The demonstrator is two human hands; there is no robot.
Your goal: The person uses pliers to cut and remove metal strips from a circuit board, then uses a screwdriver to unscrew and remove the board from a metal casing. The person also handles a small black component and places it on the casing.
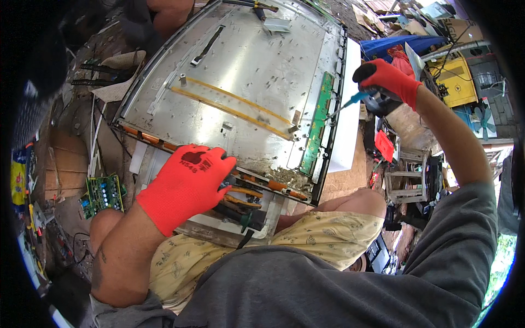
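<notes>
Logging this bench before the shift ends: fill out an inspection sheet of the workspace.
Surface: large grey metal back panel of a flat screen, lying flat.
Job's things: long green circuit strip along the panel's right edge; blue-handled screwdriver, tip at the strip.
Clutter: green circuit board on the ground at left; pliers at the near edge.
Hands: left hand, red-gloved, pressing on the near edge; right hand, red-gloved, gripping the screwdriver.
Cables: dark cable under the near edge.
Surroundings: yellow machine, scrap.
</notes>
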